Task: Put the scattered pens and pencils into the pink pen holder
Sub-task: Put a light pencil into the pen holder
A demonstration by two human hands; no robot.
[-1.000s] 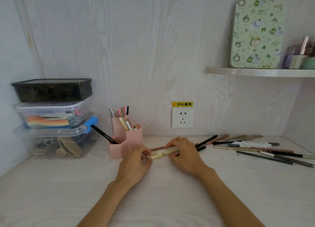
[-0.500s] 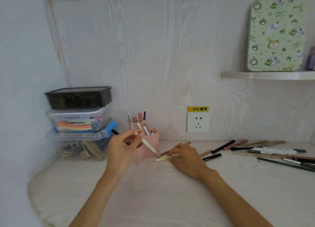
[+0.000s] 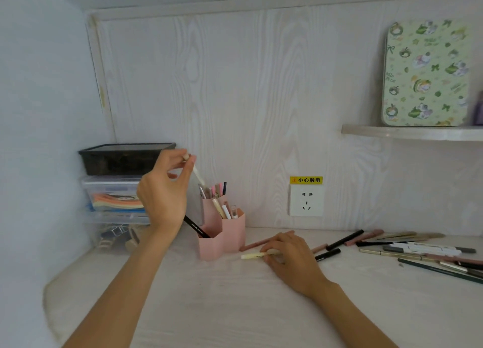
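From the head view, the left hand (image 3: 164, 193) pinches a pale pen (image 3: 198, 175) steeply tilted, tip just above the pink pen holder (image 3: 222, 232) beside it. The right hand (image 3: 290, 256) grips a yellow pen (image 3: 254, 256) flat on the counter (image 3: 235, 308), just right of the holder.

You are sitting at a home study nook: a pale wood-grain desk (image 3: 235, 308) set into a corner, with matching panelling behind it. A wall socket (image 3: 306, 200) under a yellow warning label (image 3: 306, 180) sits just above the desk. Stacked storage boxes (image 3: 117, 188) fill the left corner, and a small shelf (image 3: 407, 133) carries a cartoon-patterned tin (image 3: 426, 73).
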